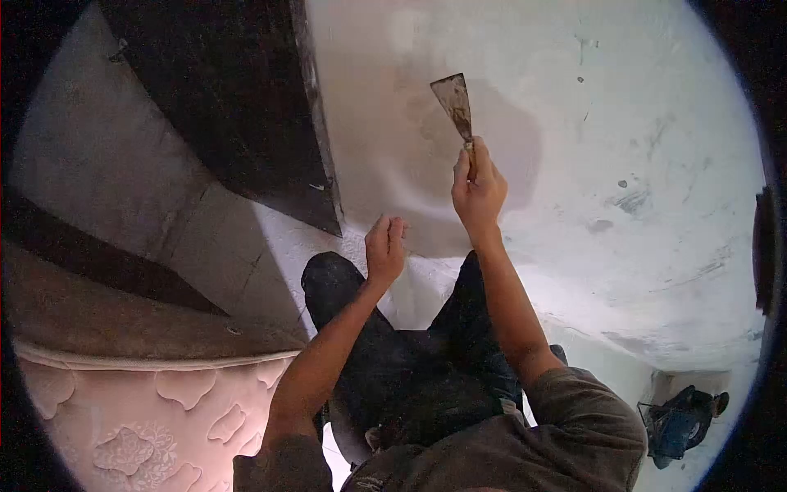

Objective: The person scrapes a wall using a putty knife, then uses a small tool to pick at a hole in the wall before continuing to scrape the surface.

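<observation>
My right hand [479, 190] is wrapped round the handle of a putty knife [456, 107], whose stained, flared blade points up in front of the wall [607, 148]. The wall is pale, with a darker patch behind the blade and several marks and small holes further right. Lower and to the left, my left hand [385, 248] hangs above my knees with its fingers curled together. Whether anything small is between those fingers cannot be made out.
A dark panel [238, 98] stands at the upper left, its edge near the wall. A pink quilted mattress [147, 418] lies at the lower left. At the lower right another person [680, 422] is seen far off. Pale floor shows between my legs.
</observation>
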Tool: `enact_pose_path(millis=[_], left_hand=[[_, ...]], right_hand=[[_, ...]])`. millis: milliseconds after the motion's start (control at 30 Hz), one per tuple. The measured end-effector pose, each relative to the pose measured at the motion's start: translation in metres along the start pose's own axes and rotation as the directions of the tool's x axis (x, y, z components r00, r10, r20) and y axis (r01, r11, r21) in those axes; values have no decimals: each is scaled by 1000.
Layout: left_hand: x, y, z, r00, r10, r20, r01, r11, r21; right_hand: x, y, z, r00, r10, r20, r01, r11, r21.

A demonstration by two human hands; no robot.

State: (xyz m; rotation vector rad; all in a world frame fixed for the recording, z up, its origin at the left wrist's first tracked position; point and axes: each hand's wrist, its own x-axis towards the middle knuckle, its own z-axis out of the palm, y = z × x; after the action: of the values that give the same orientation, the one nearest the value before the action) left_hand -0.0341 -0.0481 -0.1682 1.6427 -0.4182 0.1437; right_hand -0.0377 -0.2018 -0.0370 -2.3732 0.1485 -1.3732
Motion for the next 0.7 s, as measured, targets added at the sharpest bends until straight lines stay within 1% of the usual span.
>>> enact_pose_path(millis=[67, 133, 167, 233, 267, 333, 367, 433, 533, 633, 700], left_hand=[[-2, 1, 3, 1000, 8, -20, -8, 1000, -3], [1, -2, 4, 999, 41, -32, -41, 999, 1], [1, -4, 3, 998, 44, -33, -44, 999, 3], [-1, 2, 2, 999, 39, -20, -39, 999, -4], [-2, 1, 2, 999, 36, -22, -36, 999, -6], [0, -3, 2, 993, 121, 13, -122, 987, 105], [0, -3, 5, 992, 125, 17, -126, 986, 107], [-1, 4, 7, 999, 31, -26, -31, 999, 20], [-1, 4, 10, 998, 59, -24, -58, 998, 8], [0, -2, 10, 998, 54, -18, -54, 998, 14], [-2, -1, 10, 999, 32, -8, -32, 999, -3]], right_hand=[[-2, 3, -3, 1000, 20, -8, -20, 1000, -2], [-4, 6, -3, 994, -28, 108, 32, 999, -33], [-4, 7, -3, 994, -30, 105, 34, 999, -30], [-2, 3, -7, 997, 27, -72, -22, 998, 63], [-3, 2, -8, 997, 25, -68, -21, 998, 63], [-3, 4, -11, 987, 154, 52, -157, 985, 67], [-4, 7, -10, 987, 156, 47, -159, 985, 68], [-7, 10, -6, 988, 144, 59, -145, 989, 28], [-4, 14, 1, 989, 133, 62, -135, 990, 43], [1, 8, 4, 988, 121, 94, -125, 992, 34], [-8, 8, -4, 990, 115, 79, -119, 992, 40]])
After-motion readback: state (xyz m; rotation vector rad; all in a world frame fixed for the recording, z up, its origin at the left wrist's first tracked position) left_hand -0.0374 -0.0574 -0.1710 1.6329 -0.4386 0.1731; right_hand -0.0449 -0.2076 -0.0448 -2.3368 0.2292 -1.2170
